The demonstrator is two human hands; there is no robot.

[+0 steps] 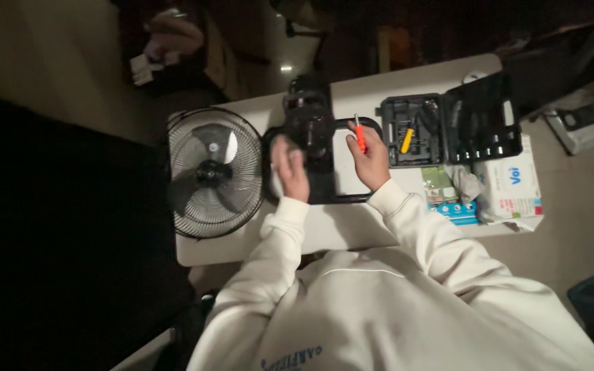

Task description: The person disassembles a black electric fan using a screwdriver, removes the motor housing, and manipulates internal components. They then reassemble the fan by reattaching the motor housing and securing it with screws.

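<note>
While lying on its back across a white table (352,237), black floor fan (213,172) with round wire grille facing up, head overhanging the table's left end. Joined to it on the right, a black motor housing (309,124) and a black tubular loop stand (342,161) resting flat on the tabletop. Left hand (289,168) pressed down on the stand's left side just beside the grille, fingers together and curled over something pale beneath the palm (a cloth or a bare patch of table, cannot tell which). Right hand (371,159) raised over the stand's right side, fingers clamped on a small orange-handled screwdriver (359,135) held nearly upright, metal tip pointing away from the body, near the loop's upper bar. Both arms in cream sweatshirt sleeves. Just right of that hand, an open black tool case (452,127) with its lid swung out to the right, moulded tray full of dark bits and one yellow-handled tool (406,141) lying aslant inside. Below the case, near the table's right edge, a white box with blue print (513,185), a crumpled pale wrapper (465,182) beside it, and a small blue-and-green packet (448,203) touching both. Beyond the table, dim room, mostly too dark to make out; at the upper left, another person's hand (173,31) well apart from the work, holding something pale.
</note>
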